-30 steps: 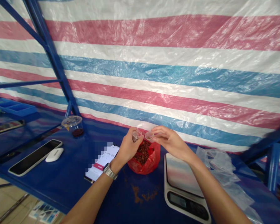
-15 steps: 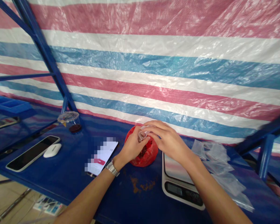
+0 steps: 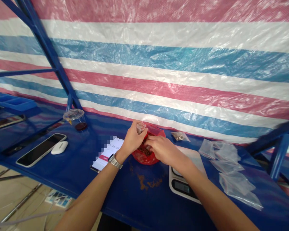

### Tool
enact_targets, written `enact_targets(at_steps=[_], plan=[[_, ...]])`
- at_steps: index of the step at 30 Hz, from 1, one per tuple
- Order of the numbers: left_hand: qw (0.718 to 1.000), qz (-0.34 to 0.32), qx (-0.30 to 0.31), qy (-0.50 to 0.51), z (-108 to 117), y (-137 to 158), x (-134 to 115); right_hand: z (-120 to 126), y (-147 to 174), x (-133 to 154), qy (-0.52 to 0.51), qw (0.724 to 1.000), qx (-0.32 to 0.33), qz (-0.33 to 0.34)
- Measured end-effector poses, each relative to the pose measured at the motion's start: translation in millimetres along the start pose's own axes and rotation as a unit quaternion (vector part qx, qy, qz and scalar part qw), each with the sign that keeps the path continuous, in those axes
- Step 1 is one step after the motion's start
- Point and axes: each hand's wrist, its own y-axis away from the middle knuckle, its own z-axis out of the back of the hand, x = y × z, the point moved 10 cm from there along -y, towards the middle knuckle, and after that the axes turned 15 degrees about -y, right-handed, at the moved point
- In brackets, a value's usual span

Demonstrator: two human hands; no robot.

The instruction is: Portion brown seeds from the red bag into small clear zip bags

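Left hand holds a clear bag; right hand, grip hidden, apparently scoops in red plastic bag; lifting calls for steadiness.

red bag glossy plastic; tabletop perhaps metal

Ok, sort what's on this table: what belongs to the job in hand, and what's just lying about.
Likely the job: clear plastic item in the left hand; red bag of brown bits, right hand at its mouth; scale; filled clear bag; loose clear bags.

Apparently lying about: dark phone; white case; lidded cup; lit phone (use unclear).
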Motion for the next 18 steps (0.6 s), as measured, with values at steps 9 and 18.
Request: enact_targets(at_steps=[9,18], plan=[[0.997,-0.036,0.016,-0.07,-3.5,2.9,-6.8,-6.9,-3.0,-31.4,-0.146,0.988,-0.026,-0.048],[0.996,-0.028,0.011,-0.083,-2.8,4.0,-6.3,-11.2,-5.5,-20.4,-0.168,0.986,-0.018,-0.005]])
